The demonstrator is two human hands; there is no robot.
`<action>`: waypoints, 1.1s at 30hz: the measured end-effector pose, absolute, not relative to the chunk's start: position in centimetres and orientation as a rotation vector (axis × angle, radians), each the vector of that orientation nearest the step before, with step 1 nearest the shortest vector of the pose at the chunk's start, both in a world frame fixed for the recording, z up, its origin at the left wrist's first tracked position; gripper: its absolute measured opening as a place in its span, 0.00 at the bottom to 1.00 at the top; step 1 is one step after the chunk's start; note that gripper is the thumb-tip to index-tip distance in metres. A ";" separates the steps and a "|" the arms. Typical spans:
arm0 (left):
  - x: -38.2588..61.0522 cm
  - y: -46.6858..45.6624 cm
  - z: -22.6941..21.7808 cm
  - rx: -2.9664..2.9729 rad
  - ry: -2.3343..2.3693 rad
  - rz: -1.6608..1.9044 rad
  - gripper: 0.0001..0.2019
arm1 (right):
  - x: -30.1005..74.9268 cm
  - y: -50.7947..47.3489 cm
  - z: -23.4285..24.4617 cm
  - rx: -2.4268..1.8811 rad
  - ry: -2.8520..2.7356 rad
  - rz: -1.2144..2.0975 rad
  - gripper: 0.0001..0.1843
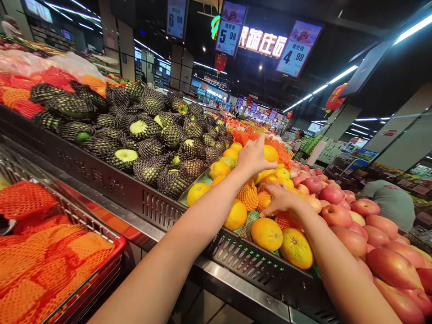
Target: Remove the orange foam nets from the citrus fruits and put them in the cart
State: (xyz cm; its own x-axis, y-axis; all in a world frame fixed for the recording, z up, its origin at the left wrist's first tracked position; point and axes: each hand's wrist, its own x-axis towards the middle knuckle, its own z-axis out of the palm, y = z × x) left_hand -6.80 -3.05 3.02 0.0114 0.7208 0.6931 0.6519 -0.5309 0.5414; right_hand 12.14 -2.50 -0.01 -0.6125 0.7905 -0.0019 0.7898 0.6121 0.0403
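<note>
My left hand [254, 155] reaches over the bin of oranges, its thumb and fingers curled round an orange [271, 153]. Lower and to the right, my right hand [278, 196] has its fingers bent over an orange in an orange foam net [264, 200]; part of that fruit is hidden beneath the hand. Bare oranges lie around both hands, among them a large orange [266, 234] at the bin's front edge. Another foam net [248, 195] sits between my forearms.
Green fruit in black nets [151, 148] is heaped to the left. Red apples [337, 216] are piled at the right. A shopping cart [114, 252] with orange and red foam nets stands at lower left. A bent-over person [388, 202] is beyond the apples. Price signs [299, 49] hang above.
</note>
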 end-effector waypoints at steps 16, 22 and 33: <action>-6.7 -3.1 2.6 2.502 1.589 1.214 0.30 | 15.1 -3.5 -0.2 1.636 3.137 -0.473 0.47; -6.3 -3.1 2.5 2.674 1.423 0.746 0.33 | 14.1 -3.6 -0.7 1.637 3.388 -0.341 0.52; -4.4 -2.8 3.1 2.627 1.389 0.902 0.31 | 14.2 -1.7 -2.1 2.016 3.392 -0.011 0.40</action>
